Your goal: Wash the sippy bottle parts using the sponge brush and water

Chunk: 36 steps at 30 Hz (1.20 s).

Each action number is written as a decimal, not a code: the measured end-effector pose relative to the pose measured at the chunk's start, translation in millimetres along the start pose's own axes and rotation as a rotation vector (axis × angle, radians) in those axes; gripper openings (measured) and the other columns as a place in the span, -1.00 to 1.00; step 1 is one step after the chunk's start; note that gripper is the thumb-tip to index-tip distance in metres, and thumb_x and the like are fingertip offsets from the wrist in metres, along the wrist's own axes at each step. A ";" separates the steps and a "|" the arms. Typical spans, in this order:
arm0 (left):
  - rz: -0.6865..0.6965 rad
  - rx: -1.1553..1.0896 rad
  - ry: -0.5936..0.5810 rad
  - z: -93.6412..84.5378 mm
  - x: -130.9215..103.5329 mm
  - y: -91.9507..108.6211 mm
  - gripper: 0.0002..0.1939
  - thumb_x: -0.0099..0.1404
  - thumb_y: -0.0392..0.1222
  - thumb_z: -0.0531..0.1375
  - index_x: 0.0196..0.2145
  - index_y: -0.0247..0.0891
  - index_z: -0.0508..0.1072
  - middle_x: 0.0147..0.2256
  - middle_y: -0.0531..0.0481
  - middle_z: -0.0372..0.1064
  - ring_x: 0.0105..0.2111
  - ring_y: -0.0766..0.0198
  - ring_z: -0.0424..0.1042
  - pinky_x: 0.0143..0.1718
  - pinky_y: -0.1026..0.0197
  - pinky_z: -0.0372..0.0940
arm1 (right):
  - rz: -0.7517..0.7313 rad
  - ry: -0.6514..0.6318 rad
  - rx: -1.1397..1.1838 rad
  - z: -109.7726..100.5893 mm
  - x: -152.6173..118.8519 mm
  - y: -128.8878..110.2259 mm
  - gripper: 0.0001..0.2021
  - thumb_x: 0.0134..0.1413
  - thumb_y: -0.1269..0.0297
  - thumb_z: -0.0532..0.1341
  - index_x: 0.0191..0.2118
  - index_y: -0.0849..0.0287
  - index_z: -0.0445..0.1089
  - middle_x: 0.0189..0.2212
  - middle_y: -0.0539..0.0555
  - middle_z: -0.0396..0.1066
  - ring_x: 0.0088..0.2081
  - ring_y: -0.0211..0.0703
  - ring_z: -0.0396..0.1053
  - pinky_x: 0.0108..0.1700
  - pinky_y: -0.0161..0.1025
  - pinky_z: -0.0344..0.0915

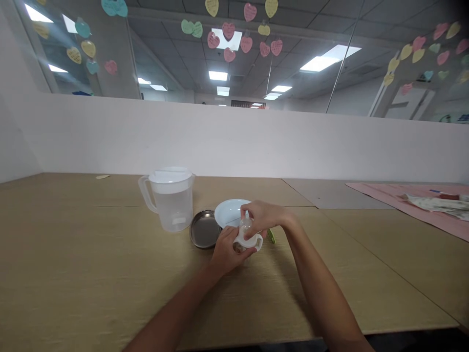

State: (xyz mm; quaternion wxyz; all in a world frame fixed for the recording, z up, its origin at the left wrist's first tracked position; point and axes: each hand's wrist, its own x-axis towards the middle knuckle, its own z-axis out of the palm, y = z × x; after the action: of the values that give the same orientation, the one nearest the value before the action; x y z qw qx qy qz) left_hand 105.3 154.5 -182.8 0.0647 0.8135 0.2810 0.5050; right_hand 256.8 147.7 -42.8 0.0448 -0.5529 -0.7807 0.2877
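Near the middle of the table, my left hand [226, 253] is closed round the lower part of a small white cup-like container [248, 243] with a loop handle on its right side. From above, my right hand [264, 216] grips the clear rounded top piece [245, 223] of it between thumb and fingers. Whether the top piece is joined to the container is hard to tell. Just behind the hands lies a white plate [229, 211], partly covered by them. A round metal dish [203, 230] sits left of the plate. Something green [271, 236] shows beside my right hand.
A lidded translucent pitcher [172, 203] with liquid stands behind and left of the metal dish. A small flat pale item [103, 177] lies at the back left. At the far right, a pink cloth [410, 198] bears crumpled items. A white wall [234, 142] borders the table's back.
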 end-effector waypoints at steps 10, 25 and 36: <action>0.017 0.043 0.011 1.7 1.1 1.1 -0.59 0.05 0.10 0.23 -0.26 -0.28 0.41 -0.39 -0.07 0.39 -0.32 0.15 0.39 -0.26 0.12 0.31 | 0.082 0.020 -0.216 4.5 6.2 -5.0 -0.62 -0.17 0.04 0.19 -0.27 0.20 0.21 -0.58 -0.03 0.34 -0.69 -0.30 0.26 -0.70 -0.38 0.11; -0.075 -0.011 -0.029 -3.0 5.2 3.7 -0.58 -0.01 0.12 0.27 -0.30 -0.24 0.45 -0.39 -0.03 0.42 -0.34 0.16 0.40 -0.31 0.17 0.30 | -0.033 0.083 -0.331 1.3 2.1 -4.1 -0.59 -0.30 -0.01 0.24 -0.32 0.12 0.18 -0.44 -0.03 0.32 -0.44 -0.25 0.26 -0.51 -0.37 0.07; -0.098 -0.028 -0.075 -4.4 6.3 5.3 -0.60 0.00 0.10 0.27 -0.30 -0.25 0.45 -0.35 -0.05 0.45 -0.31 0.14 0.40 -0.25 0.12 0.30 | -0.100 0.050 -0.298 -1.4 2.3 1.8 -0.60 -0.27 0.05 0.26 -0.27 0.09 0.19 -0.40 -0.04 0.29 -0.38 -0.25 0.25 -0.48 -0.40 0.05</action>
State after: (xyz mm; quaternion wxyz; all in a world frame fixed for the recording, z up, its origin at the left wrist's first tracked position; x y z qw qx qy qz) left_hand 105.7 152.6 -173.7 0.1112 0.8161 0.3105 0.4745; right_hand 258.0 150.7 -43.1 -0.0041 -0.5206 -0.8401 0.1523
